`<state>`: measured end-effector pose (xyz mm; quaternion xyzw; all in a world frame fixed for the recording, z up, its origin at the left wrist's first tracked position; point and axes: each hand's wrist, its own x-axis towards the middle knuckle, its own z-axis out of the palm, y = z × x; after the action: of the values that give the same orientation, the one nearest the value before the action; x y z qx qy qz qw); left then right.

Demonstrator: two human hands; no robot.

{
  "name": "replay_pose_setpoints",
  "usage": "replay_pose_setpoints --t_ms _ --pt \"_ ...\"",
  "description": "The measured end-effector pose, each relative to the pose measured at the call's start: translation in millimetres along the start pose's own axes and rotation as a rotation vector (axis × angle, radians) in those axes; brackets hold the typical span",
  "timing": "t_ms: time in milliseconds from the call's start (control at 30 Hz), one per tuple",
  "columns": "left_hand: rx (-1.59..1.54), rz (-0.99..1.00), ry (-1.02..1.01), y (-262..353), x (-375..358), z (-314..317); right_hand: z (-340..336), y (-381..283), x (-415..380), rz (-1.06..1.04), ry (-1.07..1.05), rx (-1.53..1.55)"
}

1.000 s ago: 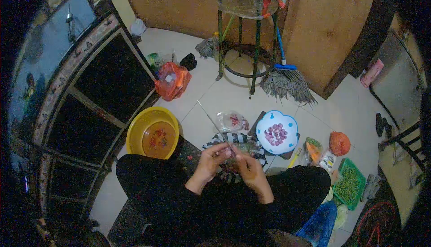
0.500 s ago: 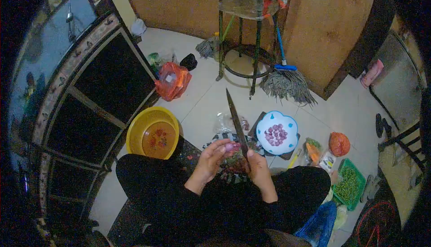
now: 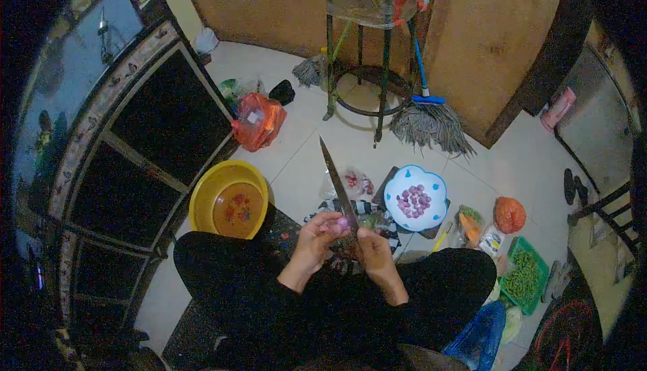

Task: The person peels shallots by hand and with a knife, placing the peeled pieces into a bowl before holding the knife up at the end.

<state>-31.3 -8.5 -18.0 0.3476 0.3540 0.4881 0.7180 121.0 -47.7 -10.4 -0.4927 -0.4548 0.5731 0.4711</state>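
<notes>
I sit on the floor with both hands together over my lap. My left hand (image 3: 315, 241) pinches a small purple shallot (image 3: 341, 223) at its fingertips. My right hand (image 3: 374, 253) grips the handle of a long knife (image 3: 337, 181), whose blade points up and away, its lower edge against the shallot. Just beyond my hands stands a white and blue bowl (image 3: 431, 214) with several peeled purple shallots (image 3: 414, 200) in it. A clear bag of shallots (image 3: 352, 182) lies on the tiles to the left of the bowl.
A yellow basin (image 3: 202, 196) with water stands at my left knee. An orange bag (image 3: 258, 121), a metal stool (image 3: 367, 41) and a mop (image 3: 431, 125) lie farther off. At my right are a green tray of beans (image 3: 524, 276), an orange bag (image 3: 510, 214) and packets.
The knife's blade, seen thin and edge-on a second ago, turned up broad and has now swung a little to the left. Both hands stay together on the shallot.
</notes>
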Motion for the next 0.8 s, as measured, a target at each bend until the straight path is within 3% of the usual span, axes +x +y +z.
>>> replay_pose_setpoints --t_ms 433,533,600,667,733,800 --pt "-0.216 -0.059 -0.049 5.2 0.9 5.2 -4.7 -11.4 -0.6 -0.09 0.113 -0.189" --pt "-0.205 -0.059 -0.016 5.8 0.8 6.3 -2.5 -35.2 -7.1 0.115 0.047 0.027" --pt "-0.183 -0.009 0.008 3.0 2.2 5.1 9.0 3.8 -3.1 -0.023 0.251 0.039" --pt "-0.169 0.0 0.031 1.5 1.3 4.9 9.0 7.2 -3.0 -0.023 0.2 0.006" --pt "-0.163 -0.028 0.052 2.4 -0.3 4.4 -0.4 -22.9 -3.7 0.111 -0.104 -0.068" --pt "-0.1 -0.01 0.053 -3.8 0.5 -1.3 3.5 -20.4 -3.5 0.038 -0.064 -0.21"
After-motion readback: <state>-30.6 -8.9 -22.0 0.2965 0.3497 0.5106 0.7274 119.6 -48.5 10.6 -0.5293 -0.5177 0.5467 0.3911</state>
